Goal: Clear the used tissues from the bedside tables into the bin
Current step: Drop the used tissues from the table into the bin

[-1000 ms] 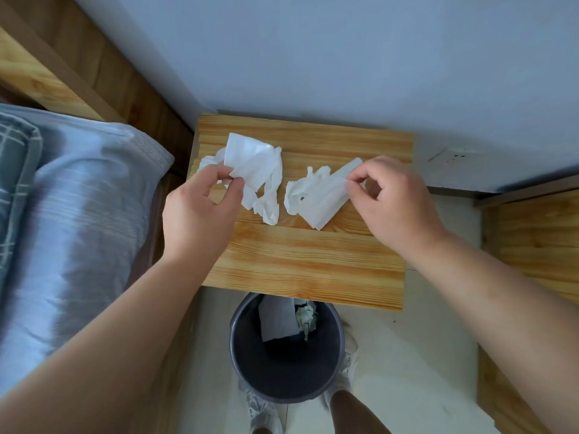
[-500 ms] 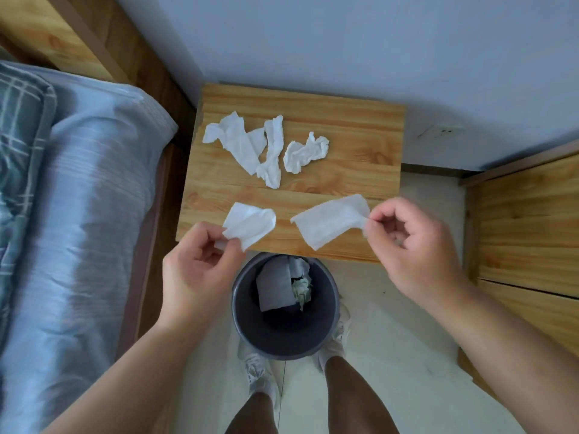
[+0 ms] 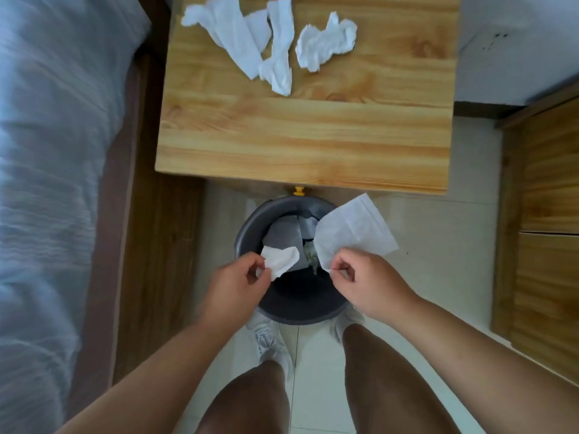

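Left grip (image 3: 238,286) pinching small tissue (image 3: 279,261), right grip (image 3: 366,283) large tissue (image 3: 354,233), above bin (image 3: 300,317)

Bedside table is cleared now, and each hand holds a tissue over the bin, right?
No. The head view shows crumpled tissues lying on the bedside table. Otherwise right: left hand pinches the small tissue, right hand the large tissue, over the bin.

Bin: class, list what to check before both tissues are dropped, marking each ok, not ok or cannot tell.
1. The left hand pinches the small tissue: ok.
2. The right hand pinches the large tissue: ok.
3. The small tissue hangs over the bin: ok.
4. The large tissue is wholly over it: not ok, a corner shows past the rim.
5. The table is cleared: not ok, loose tissues lie on it.
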Demonstrator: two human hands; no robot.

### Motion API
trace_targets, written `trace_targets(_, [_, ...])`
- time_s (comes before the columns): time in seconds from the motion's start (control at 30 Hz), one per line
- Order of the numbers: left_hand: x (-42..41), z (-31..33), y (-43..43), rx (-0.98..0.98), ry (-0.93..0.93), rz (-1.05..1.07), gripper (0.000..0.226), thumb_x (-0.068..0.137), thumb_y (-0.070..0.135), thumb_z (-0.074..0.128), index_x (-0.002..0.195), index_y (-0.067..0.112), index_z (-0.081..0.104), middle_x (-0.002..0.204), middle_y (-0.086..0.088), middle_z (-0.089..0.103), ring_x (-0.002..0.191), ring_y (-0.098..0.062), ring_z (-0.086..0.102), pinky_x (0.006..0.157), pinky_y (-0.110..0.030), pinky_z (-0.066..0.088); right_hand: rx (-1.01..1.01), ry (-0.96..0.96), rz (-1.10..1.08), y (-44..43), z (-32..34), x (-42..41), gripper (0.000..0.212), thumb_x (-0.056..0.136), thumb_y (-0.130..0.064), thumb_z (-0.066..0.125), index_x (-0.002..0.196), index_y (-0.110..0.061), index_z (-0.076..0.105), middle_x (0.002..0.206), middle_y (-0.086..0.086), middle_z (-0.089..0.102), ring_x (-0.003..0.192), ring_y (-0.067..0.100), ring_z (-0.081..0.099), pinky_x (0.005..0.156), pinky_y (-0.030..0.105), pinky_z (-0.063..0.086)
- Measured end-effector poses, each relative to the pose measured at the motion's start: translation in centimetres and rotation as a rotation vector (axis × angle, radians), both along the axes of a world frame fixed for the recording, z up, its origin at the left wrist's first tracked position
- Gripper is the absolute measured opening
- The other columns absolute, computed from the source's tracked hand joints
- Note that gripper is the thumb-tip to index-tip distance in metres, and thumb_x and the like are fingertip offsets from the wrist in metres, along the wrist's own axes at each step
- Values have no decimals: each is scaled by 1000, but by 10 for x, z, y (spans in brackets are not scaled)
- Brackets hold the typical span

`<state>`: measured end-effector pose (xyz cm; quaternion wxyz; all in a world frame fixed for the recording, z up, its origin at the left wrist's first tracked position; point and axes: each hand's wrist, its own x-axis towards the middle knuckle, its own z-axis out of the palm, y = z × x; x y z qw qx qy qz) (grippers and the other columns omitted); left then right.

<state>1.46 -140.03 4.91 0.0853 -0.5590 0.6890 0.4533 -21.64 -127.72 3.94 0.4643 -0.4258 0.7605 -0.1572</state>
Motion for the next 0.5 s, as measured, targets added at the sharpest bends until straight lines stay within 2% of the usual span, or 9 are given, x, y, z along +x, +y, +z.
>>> trace_targets(0.1, [4, -37, 6, 18, -29, -44, 2, 100, 30, 69, 99, 30, 69, 80, 5, 73, 74, -16, 72, 71, -42, 64, 98, -15, 92, -5, -38, 9, 10, 96, -25, 61, 87, -26, 62, 80, -10, 63, 77, 8, 59, 71, 36, 54])
trace_targets(0.17, [4, -57, 8, 41, -43, -38, 4, 100, 29, 69, 103, 28, 71, 83, 4, 74, 75, -17, 74, 74, -42, 65, 138, 8, 153, -9, -55, 12, 13, 99, -29, 58, 87, -25, 61, 79, -7, 64, 75, 13, 61, 74, 43, 58])
trace_targets(0.23, [5, -73, 9, 86, -48, -21, 6, 100, 29, 69, 104, 33, 69, 86, 8, 75, 70, -11, 75, 70, -33, 63, 197, -8, 191, -17, -67, 13, 17, 100, -32, 55, 85, -27, 61, 80, -6, 67, 77, 17, 64, 78, 47, 59])
trace_targets(0.27, [5, -78, 10, 115, -35, -13, 12, 99, 29, 70, 107, 37, 68, 86, 12, 75, 64, -6, 74, 65, -24, 60, 247, -35, 198, -21, -71, 13, 16, 100, -33, 54, 88, -29, 63, 87, -8, 70, 83, 18, 66, 82, 46, 59])
trace_targets(0.3, [5, -81, 10, 148, -23, -5, 17, 98, 30, 71, 111, 39, 66, 86, 15, 75, 60, -4, 73, 60, -16, 55, 298, -62, 209, -24, -73, 13, 13, 100, -36, 55, 99, -31, 67, 100, -9, 72, 93, 19, 67, 89, 44, 58])
trace_targets(0.33, [5, -81, 11, 176, -14, 0, 20, 98, 31, 71, 115, 40, 66, 86, 16, 75, 59, -2, 72, 57, -12, 52, 335, -72, 223, -26, -73, 12, 19, 100, -38, 57, 114, -31, 68, 112, -9, 72, 103, 19, 67, 94, 41, 57])
trace_targets(0.4, [8, -76, 11, 191, -5, -18, 22, 98, 34, 72, 120, 37, 70, 90, 14, 78, 67, -3, 74, 69, -18, 59, 350, -70, 224, -27, -66, 10, 34, 99, -42, 60, 129, -27, 65, 119, -6, 72, 107, 18, 67, 96, 38, 56])
trace_targets(0.47, [7, -61, 7, 187, -1, -27, 21, 99, 35, 70, 120, 34, 73, 96, 13, 78, 82, -5, 74, 84, -34, 63, 294, -52, 188, -27, -50, 4, 31, 100, -43, 58, 126, -28, 67, 110, -10, 73, 98, 13, 67, 88, 35, 57])
trace_targets(0.5, [7, -52, 5, 189, 15, -20, 17, 99, 35, 70, 115, 38, 74, 95, 16, 78, 84, -4, 74, 85, -36, 63, 262, -45, 159, -28, -40, 0, 28, 100, -43, 58, 123, -30, 68, 106, -14, 72, 94, 9, 67, 84, 34, 57])
